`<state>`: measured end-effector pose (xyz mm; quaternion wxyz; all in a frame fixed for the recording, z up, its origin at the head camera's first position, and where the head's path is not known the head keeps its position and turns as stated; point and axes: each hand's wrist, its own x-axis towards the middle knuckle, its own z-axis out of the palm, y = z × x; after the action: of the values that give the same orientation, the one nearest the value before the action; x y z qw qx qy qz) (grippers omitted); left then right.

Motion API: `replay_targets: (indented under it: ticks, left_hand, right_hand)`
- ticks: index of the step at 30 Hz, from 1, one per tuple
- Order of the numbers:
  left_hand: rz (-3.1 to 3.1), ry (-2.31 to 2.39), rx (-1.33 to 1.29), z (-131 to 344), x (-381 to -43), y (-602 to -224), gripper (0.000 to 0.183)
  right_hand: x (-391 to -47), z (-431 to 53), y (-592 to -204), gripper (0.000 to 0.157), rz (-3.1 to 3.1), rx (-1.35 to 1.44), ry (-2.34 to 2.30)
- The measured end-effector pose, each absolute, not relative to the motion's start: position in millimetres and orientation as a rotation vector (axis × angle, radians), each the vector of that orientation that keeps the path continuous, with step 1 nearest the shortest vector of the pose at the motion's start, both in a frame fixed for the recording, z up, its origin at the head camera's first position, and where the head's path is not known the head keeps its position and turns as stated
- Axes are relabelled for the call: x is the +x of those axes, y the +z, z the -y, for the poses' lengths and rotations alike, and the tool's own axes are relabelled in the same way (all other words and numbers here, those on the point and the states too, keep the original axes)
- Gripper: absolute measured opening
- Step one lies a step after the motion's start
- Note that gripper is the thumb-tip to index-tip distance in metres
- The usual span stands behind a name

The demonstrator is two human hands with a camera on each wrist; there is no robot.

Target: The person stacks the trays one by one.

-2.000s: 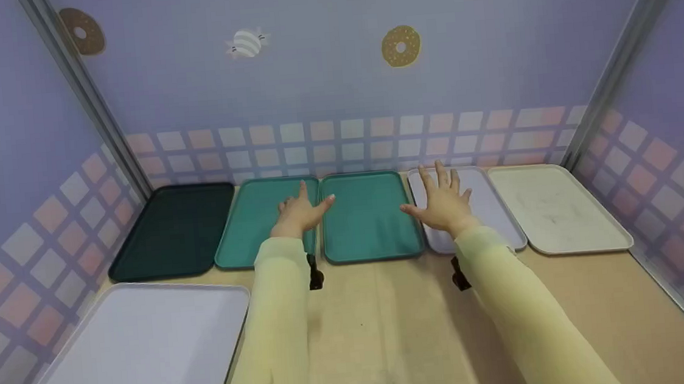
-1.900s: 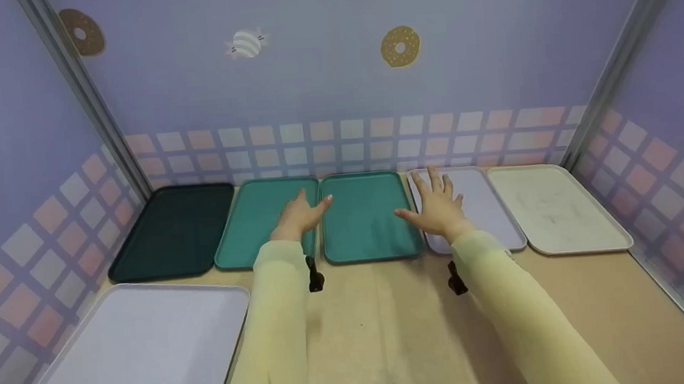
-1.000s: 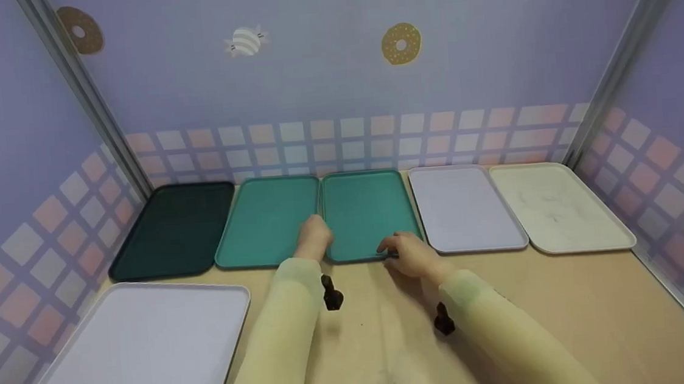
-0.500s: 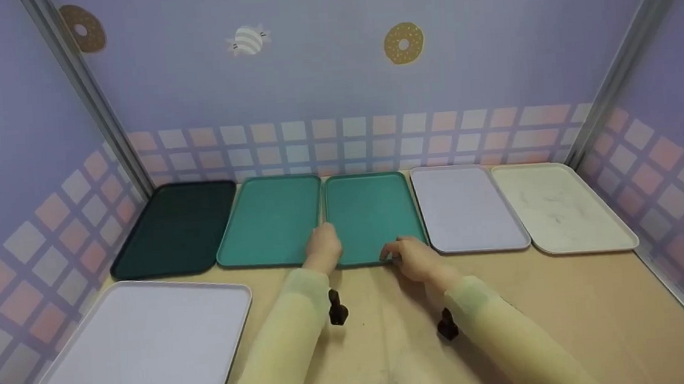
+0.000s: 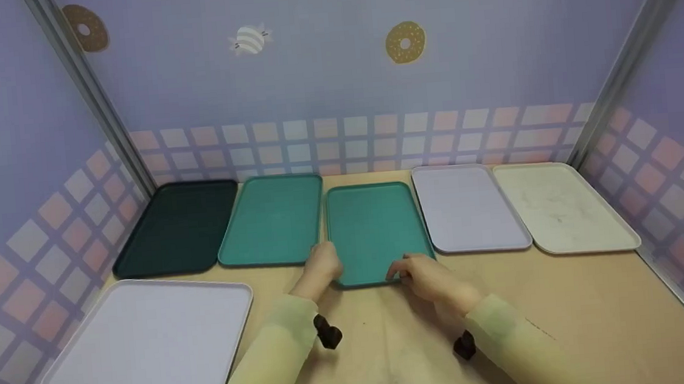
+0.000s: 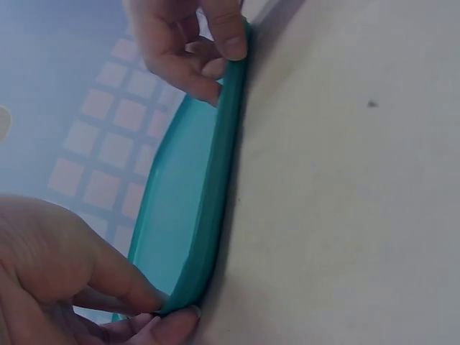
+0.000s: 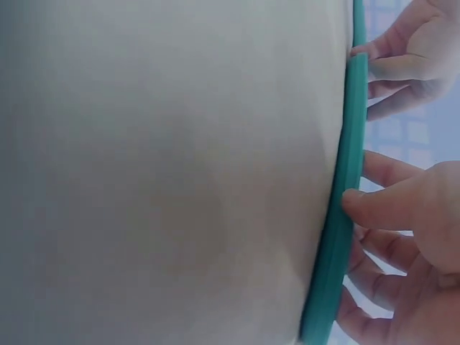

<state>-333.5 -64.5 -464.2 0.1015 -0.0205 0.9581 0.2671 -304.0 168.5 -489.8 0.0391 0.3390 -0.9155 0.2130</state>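
A green rectangular tray (image 5: 375, 229) lies in the middle of the table, nearer to me than the rest of its row. At its near left corner my left hand (image 5: 322, 265) pinches the rim, thumb outside and fingers inside, as the left wrist view shows. My right hand (image 5: 427, 275) grips the near edge towards the right; in the right wrist view the thumb presses the outer side of the rim and the curled fingers lie over the inner side. Close by on the left is a second green tray (image 5: 274, 219), and on the right a pale lilac tray (image 5: 471, 206).
A dark green tray (image 5: 177, 229) ends the row at the left, a cream tray (image 5: 566, 208) at the right. A larger lilac tray (image 5: 149, 341) lies at the front left of the wooden table (image 5: 385, 347). Patterned walls (image 5: 320, 71) stand behind and at both sides.
Both hands have come down from above the trays, with fingers spread, to the middle green tray's near rim. That tray has slid towards me, leaving a gap at the back wall.
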Motion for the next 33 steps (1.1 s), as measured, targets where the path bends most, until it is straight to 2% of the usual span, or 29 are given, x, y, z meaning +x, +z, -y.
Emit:
replay_targets:
  ticks: [7,9,11,14,17,19,23,26,33]
  left_hand:
    - [-2.755,0.936,-0.041,77.0,-309.5,-468.5,0.053]
    - [-2.738,0.976,-0.045,81.0,-303.4,-469.5,0.057]
    - [-2.730,1.012,-0.042,84.9,-297.8,-470.5,0.060]
    - [-2.717,1.070,-0.021,90.2,-291.4,-472.4,0.064]
    - [-2.700,1.132,0.025,95.3,-287.0,-474.8,0.067]
    - [-2.683,1.157,0.059,99.1,-285.4,-476.3,0.069]
    - [-2.623,1.208,0.103,107.3,-284.8,-477.6,0.078]
    - [-2.562,1.245,0.115,112.3,-284.2,-477.1,0.086]
    - [-2.480,1.314,0.143,114.9,-275.8,-475.3,0.103]
  right_hand:
    - [-281.2,-174.3,-487.3,0.030,2.849,1.114,0.757]
    - [-277.8,-177.3,-487.3,0.026,2.875,1.051,0.880]
    - [-276.8,-181.7,-487.2,0.023,2.861,0.868,1.028]
    - [-278.1,-191.7,-486.8,0.017,2.769,0.446,1.186]
    - [-279.6,-202.5,-487.3,0.026,2.720,0.123,1.328]
    - [-279.9,-207.8,-489.2,0.036,2.756,0.036,1.469]
    - [-279.3,-211.5,-493.6,0.048,2.780,0.008,1.748]
    - [-277.4,-212.6,-495.5,0.054,2.765,0.034,1.792]
    - [-271.8,-216.1,-492.4,0.056,2.843,0.132,1.764]
